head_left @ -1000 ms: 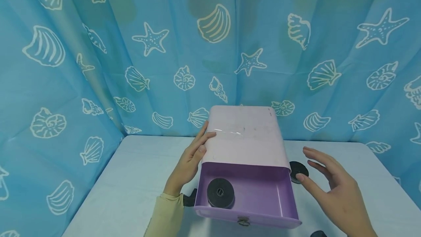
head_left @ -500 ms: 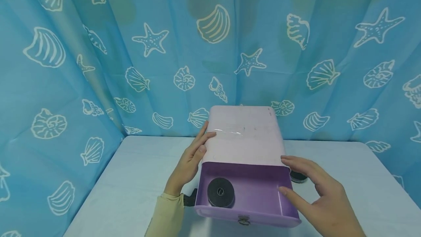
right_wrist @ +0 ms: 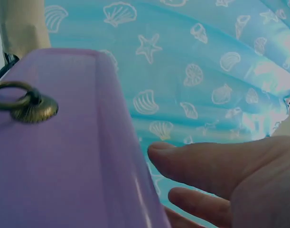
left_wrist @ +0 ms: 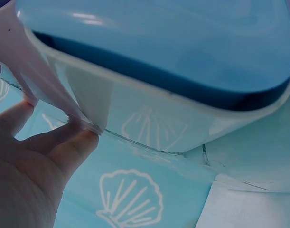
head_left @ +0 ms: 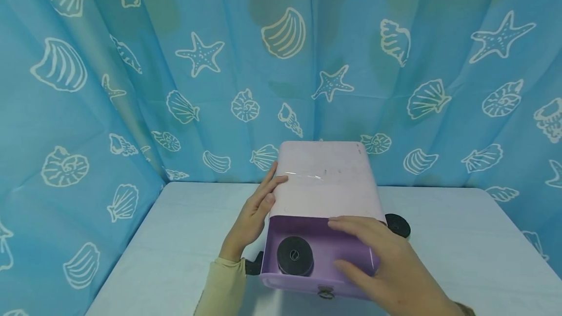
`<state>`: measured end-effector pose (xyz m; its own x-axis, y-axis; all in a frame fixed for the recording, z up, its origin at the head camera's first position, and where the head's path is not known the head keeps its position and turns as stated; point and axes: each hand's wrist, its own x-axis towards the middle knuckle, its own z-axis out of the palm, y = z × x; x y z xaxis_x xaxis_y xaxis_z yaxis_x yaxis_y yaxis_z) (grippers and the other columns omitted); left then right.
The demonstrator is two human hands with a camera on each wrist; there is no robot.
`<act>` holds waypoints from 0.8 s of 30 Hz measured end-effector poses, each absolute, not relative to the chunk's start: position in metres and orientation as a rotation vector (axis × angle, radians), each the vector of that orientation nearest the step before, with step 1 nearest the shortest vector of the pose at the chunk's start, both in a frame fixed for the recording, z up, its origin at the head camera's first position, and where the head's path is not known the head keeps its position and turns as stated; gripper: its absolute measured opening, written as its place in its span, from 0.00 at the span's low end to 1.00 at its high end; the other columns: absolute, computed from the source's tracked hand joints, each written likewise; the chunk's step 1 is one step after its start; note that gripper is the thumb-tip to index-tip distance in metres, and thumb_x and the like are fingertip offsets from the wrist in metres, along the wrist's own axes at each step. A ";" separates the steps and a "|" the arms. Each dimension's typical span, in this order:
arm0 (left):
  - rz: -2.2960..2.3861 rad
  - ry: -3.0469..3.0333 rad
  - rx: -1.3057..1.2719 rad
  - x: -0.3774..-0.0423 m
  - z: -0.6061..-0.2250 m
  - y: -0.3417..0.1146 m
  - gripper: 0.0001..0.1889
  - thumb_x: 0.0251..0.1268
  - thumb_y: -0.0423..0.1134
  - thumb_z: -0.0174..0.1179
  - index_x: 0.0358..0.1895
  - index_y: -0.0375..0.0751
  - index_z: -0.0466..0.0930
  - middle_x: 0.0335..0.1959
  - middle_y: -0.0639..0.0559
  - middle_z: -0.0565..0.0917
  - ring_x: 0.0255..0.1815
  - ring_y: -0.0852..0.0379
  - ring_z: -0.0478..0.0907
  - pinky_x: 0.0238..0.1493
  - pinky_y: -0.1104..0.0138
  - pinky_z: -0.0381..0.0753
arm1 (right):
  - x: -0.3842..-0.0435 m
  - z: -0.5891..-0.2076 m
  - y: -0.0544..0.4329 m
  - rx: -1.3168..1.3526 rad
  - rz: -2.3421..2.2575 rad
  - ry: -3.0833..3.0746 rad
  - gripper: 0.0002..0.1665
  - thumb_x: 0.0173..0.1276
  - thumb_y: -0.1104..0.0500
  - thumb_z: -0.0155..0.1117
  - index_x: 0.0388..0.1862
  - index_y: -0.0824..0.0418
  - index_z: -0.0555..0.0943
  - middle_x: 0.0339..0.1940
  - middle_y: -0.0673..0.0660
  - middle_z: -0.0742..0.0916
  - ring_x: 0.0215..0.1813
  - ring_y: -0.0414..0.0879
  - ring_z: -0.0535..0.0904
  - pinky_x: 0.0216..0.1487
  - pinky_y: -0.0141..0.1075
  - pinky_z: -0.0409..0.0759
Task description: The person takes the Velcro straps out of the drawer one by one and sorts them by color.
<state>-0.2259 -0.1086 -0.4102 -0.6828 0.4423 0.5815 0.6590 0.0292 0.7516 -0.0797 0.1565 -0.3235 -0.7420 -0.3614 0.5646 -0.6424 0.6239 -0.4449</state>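
Observation:
A pale pink box [head_left: 327, 179] lies on the table with its purple drawer [head_left: 303, 283] pulled out toward me. Inside the drawer, on the left, sits a roll of black tape [head_left: 295, 256]. My left hand [head_left: 250, 216] rests along the box's left side, fingers extended; in the left wrist view its fingertips [left_wrist: 85, 137] touch the wall. Over the drawer's right part hovers my right hand [head_left: 386, 262], thumb and fingers apart, holding nothing. In the right wrist view, its thumb [right_wrist: 197, 164] is beside the drawer front, which bears a brass ring pull [right_wrist: 34, 107].
A second black roll [head_left: 397, 226] lies on the table just right of the box, partly hidden. Behind the white table [head_left: 189, 228] hangs a blue curtain [head_left: 246, 62] with shell prints. A dark object [head_left: 253, 264] shows beside the left wrist.
My right hand has moved left from beside the box to over the drawer, uncovering the second roll again. My left hand, the box and the roll in the drawer stay put.

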 end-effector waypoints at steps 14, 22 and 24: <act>-1.705 -2.139 -1.128 -0.226 -0.412 -0.106 0.22 0.84 0.35 0.38 0.75 0.43 0.66 0.83 0.51 0.46 0.82 0.52 0.41 0.77 0.56 0.51 | -0.092 -0.318 0.133 0.926 0.830 -2.646 0.31 0.61 0.52 0.77 0.64 0.51 0.79 0.60 0.46 0.84 0.61 0.46 0.80 0.57 0.50 0.81; -1.690 -2.150 -1.117 -0.225 -0.411 -0.107 0.22 0.85 0.39 0.38 0.75 0.46 0.66 0.83 0.52 0.46 0.82 0.52 0.42 0.77 0.56 0.52 | -0.103 -0.312 0.127 0.980 0.922 -2.800 0.28 0.63 0.51 0.76 0.62 0.50 0.80 0.59 0.46 0.84 0.61 0.46 0.80 0.59 0.50 0.79; -1.691 -2.148 -1.116 -0.225 -0.411 -0.107 0.22 0.85 0.38 0.38 0.75 0.46 0.66 0.83 0.52 0.46 0.82 0.52 0.42 0.77 0.56 0.52 | -0.103 -0.310 0.127 1.011 0.923 -2.819 0.27 0.64 0.52 0.75 0.62 0.51 0.80 0.58 0.45 0.84 0.61 0.45 0.80 0.60 0.49 0.79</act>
